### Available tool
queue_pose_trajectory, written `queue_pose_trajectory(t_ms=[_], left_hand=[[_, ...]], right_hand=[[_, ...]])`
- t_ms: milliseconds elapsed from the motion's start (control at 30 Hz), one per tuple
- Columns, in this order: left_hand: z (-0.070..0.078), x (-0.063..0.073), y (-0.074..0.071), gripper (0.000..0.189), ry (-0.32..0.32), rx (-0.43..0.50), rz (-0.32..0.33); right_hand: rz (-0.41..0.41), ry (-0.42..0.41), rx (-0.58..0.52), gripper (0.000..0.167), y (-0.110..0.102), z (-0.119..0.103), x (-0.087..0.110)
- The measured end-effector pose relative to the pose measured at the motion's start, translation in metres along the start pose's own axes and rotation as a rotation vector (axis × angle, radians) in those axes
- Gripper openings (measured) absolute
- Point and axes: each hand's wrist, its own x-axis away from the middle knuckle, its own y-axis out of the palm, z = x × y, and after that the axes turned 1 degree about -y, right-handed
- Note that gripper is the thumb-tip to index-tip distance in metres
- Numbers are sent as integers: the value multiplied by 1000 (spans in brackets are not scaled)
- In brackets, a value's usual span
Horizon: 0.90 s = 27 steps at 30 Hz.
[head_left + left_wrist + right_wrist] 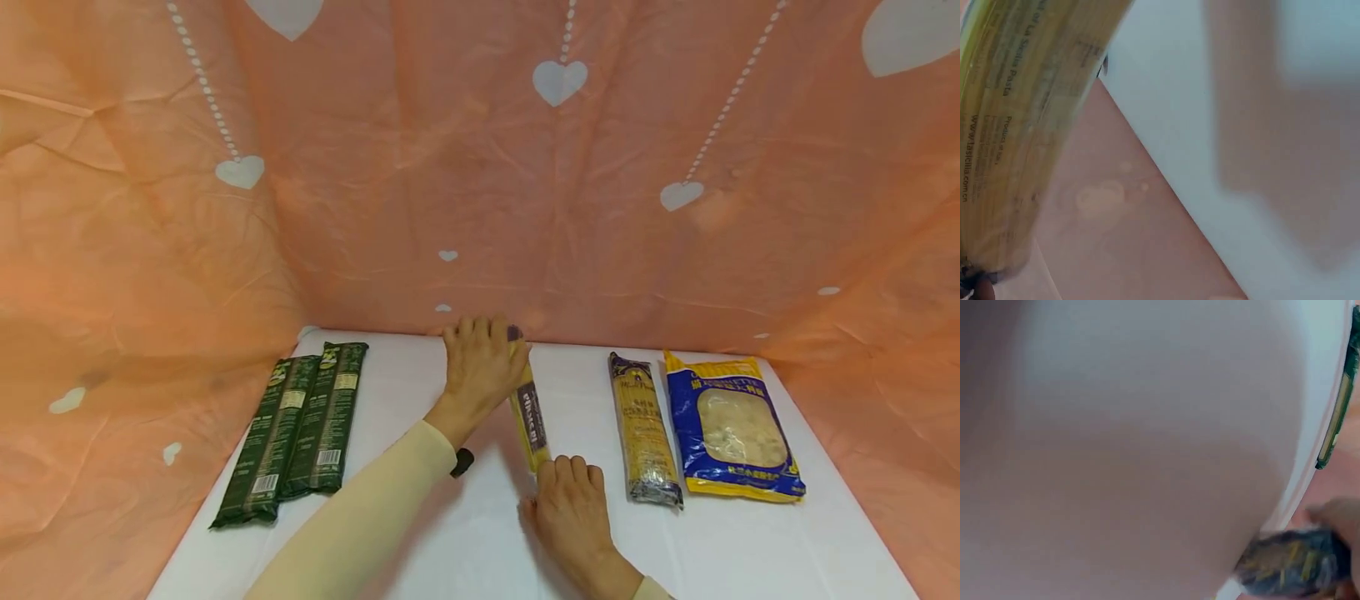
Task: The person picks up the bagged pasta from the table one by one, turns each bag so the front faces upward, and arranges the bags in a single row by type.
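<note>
Head view, nearest point first: the right hand point(573, 521) has its fingers curled and grasps the near end of the pasta packet point(533, 429). The pasta packet lies between the two hands, slanting from the right hand up to the left hand point(483, 367), which grips its far end with the fingers wrapped over it. Whether the packet's underside touches the white table point(465, 550) cannot be told.

Appearance of the packet: long and slim, yellowish strands visible through clear wrapping, a dark label with pale lettering on the face. Left wrist view shows finer print, including "La Sicilia Pasta" and a web address. Right wrist view shows a dark, crumpled end with yellow marks, fingers against it; detail there is blurred.

Left of the pasta packet, well apart, two green packets point(330, 425) lie side by side, touching. Right of the pasta packet lies a gold-and-purple packet point(647, 433), printed on its face. Farther right of the pasta packet, just beside the gold one, lies a blue-and-yellow bag point(738, 425), its window showing pale contents. Beyond the pasta packet hangs an orange backdrop point(480, 200), printed with white hearts point(560, 82)
</note>
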Motion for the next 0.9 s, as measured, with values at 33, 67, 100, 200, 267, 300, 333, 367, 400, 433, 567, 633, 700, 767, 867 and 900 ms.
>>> queue_pose_trajectory(t_ms=[33,67,100,200,267,300,333,367,400,433,567,633,700,767,867,900], left_hand=[[-1,1,0,40,13,17,2],[-3,1,1,37,23,38,0],[-4,1,1,36,34,58,-7],[-8,1,0,37,58,123,-55],[-12,3,-1,39,68,169,-95],[-15,4,-1,39,71,192,-113],[-18,5,-1,39,73,213,-129],[-20,5,0,39,76,235,-140],[-22,6,0,39,81,256,-147],[-24,7,1,38,85,279,-150],[-27,9,3,31,83,369,-178],[-25,9,4,34,51,372,-208],[-21,10,6,43,14,326,-245],[-18,11,10,55,-9,255,-284],[-16,15,20,70,-7,171,-330],[-17,17,25,72,3,153,-335]], right_hand=[[-12,-8,-12,61,-2,0,0],[-26,-14,-34,61,-3,1,1],[-43,-16,-56,61,-5,2,1],[-77,-5,-122,56,-9,9,4],[-94,30,-152,52,-9,15,8],[-107,52,-153,51,-9,18,9],[-125,75,-154,52,-8,20,11],[-146,97,-153,54,-7,22,12],[-172,118,-156,57,-7,23,13],[-202,135,-166,60,-6,23,13],[-340,186,-250,58,-3,19,8],[-396,219,-293,55,-3,17,5],[-436,257,-322,53,-5,15,2],[-463,284,-324,53,-9,13,1],[-491,296,-313,54,-15,9,0],[-498,293,-312,55,-17,8,0]])
